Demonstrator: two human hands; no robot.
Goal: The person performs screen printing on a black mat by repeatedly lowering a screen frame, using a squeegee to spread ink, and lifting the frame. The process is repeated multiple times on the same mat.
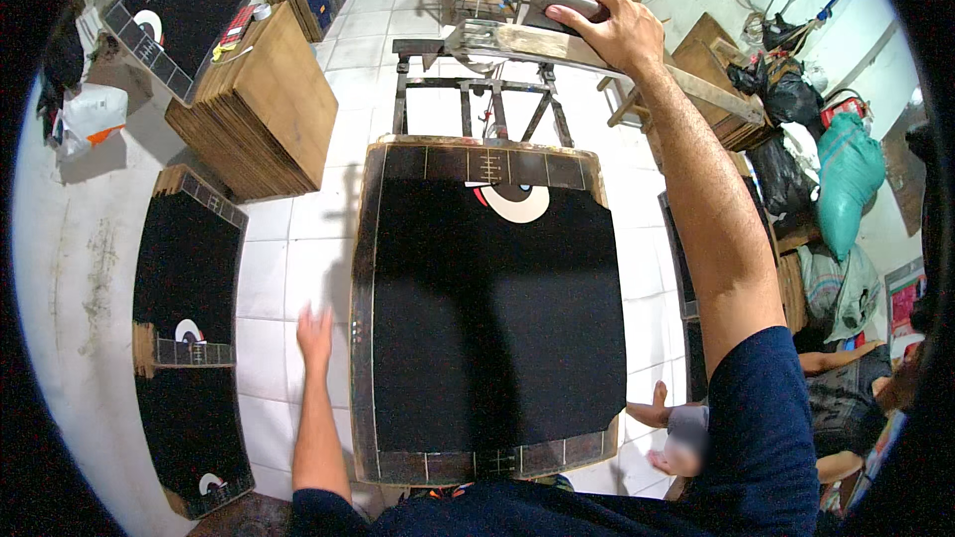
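Note:
A board (552, 457) with a black fabric panel (497, 328) laid on it stands upright to my view, directly before me. Near the panel's far edge is a printed cream crescent (517, 204) with red and white parts. My right hand (622, 32) reaches far out past the board, closed around what looks like a dark squeegee (569, 6) with a grey edge. Beneath that hand runs a wooden frame bar (557, 45), which the hand may also touch. My left hand (315, 336) hangs beside the board's left edge, slightly blurred, fingers apart, holding nothing.
Black-covered boards (189, 268) line the left side; a tall stack of boards (264, 104) stands behind. A metal stand (477, 89) is beyond the board. Bags, including a green sack (851, 179), fill the right. Other people (851, 398) sit at lower right.

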